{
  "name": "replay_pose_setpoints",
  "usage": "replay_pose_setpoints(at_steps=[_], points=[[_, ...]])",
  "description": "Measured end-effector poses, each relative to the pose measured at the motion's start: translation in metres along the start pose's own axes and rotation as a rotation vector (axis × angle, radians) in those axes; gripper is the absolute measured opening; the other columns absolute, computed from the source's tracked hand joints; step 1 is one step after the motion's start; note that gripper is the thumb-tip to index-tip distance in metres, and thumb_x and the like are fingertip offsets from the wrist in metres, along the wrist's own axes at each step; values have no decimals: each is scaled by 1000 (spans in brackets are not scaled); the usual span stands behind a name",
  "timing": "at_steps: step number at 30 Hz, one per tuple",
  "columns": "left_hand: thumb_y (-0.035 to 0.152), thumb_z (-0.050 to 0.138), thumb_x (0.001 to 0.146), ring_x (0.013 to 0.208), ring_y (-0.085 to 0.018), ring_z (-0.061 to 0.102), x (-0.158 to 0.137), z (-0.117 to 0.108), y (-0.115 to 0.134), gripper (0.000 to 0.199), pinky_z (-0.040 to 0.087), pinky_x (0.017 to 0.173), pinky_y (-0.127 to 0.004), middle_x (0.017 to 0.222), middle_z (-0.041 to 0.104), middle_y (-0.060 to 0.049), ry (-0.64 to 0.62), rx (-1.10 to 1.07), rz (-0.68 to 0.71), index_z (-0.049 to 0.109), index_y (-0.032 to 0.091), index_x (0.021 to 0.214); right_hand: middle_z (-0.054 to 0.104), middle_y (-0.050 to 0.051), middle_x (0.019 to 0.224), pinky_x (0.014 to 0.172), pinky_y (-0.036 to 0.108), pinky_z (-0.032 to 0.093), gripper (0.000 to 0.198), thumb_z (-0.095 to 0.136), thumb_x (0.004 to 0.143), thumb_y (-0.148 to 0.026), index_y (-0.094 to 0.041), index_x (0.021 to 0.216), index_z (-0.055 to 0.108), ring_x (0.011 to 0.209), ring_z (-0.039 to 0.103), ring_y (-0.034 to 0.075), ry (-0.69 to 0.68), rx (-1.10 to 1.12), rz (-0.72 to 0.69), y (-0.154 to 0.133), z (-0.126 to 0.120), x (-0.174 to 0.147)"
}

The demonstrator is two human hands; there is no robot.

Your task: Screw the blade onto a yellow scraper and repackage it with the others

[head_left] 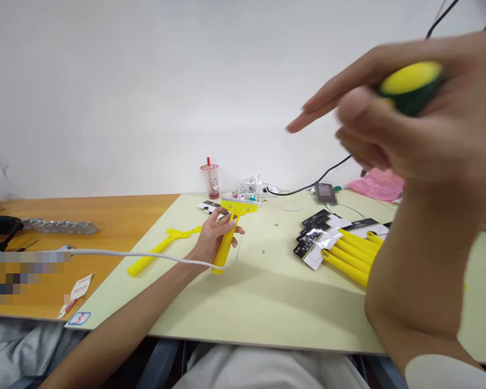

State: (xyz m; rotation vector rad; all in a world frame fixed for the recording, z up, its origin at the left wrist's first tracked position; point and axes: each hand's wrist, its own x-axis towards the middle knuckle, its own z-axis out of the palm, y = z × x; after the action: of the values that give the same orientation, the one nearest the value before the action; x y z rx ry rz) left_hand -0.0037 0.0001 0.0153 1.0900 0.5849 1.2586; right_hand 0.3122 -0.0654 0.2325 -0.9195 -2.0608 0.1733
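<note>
My left hand (213, 235) is wrapped round the handle of a yellow scraper (225, 246), just above the table. Its wide head points away from me, with a pale strip along the far edge and two screws in it. High on the right, close to the camera and blurred, my right hand (421, 119) grips what looks like a screwdriver by its green and yellow handle (413, 84). Its shaft is hidden, and the index finger points left. Left of my left hand lies another yellow scraper handle (154, 256). Small metal screws (263, 252) lie on the table.
Several yellow-handled scrapers (348, 254) with black-and-white cards are piled on the right, partly behind my right forearm. A drink cup (213, 181) stands at the back near a power strip (251, 186). A white cable (146, 254) crosses over my left forearm. Pink cloth (378, 185) lies back right.
</note>
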Motion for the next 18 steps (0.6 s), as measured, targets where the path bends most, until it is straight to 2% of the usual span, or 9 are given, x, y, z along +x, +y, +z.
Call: replay_pose_setpoints(at_steps=[4, 8, 11, 14, 16, 18], points=[[33, 102, 76, 82, -21, 79, 11, 16, 21, 57, 57, 50, -24, 113, 76, -5, -1, 103, 136, 61, 23, 114, 80, 8, 87, 69, 39, 53, 64, 93, 80, -73, -27, 124, 81, 88, 73, 30, -19, -25, 19, 1, 42, 26], [39, 99, 83, 87, -22, 79, 31, 45, 55, 52, 60, 56, -26, 122, 79, -12, -137, 200, 249, 63, 22, 117, 80, 9, 94, 70, 38, 51, 52, 93, 83, -68, -26, 112, 82, 90, 71, 28, -31, -76, -33, 19, 71, 37], [42, 98, 85, 96, -25, 80, 46, 67, 72, 50, 63, 62, -28, 122, 80, -13, -220, 272, 360, 65, 21, 117, 75, 5, 85, 64, 36, 45, 40, 90, 89, -63, -25, 102, 82, 75, 63, 22, -49, -114, -53, 27, 73, 41], [46, 98, 85, 104, -28, 80, 62, 80, 85, 50, 64, 68, -30, 115, 80, -11, -268, 333, 414, 68, 21, 117, 65, 1, 73, 58, 34, 39, 37, 90, 89, -60, -25, 94, 79, 64, 53, 17, -25, -107, 0, 28, 65, 39], [51, 96, 86, 106, -29, 80, 76, 76, 94, 50, 64, 74, -32, 111, 80, -11, -317, 383, 406, 71, 21, 117, 62, 0, 71, 56, 35, 38, 37, 93, 87, -59, -26, 91, 78, 62, 50, 17, 16, -106, 18, 27, 58, 36], [56, 94, 88, 102, -28, 80, 96, 60, 101, 49, 63, 79, -35, 108, 81, -13, -354, 468, 395, 74, 19, 115, 61, 1, 70, 55, 37, 39, 35, 93, 88, -58, -26, 88, 78, 62, 50, 19, 64, -129, 22, 26, 52, 32]])
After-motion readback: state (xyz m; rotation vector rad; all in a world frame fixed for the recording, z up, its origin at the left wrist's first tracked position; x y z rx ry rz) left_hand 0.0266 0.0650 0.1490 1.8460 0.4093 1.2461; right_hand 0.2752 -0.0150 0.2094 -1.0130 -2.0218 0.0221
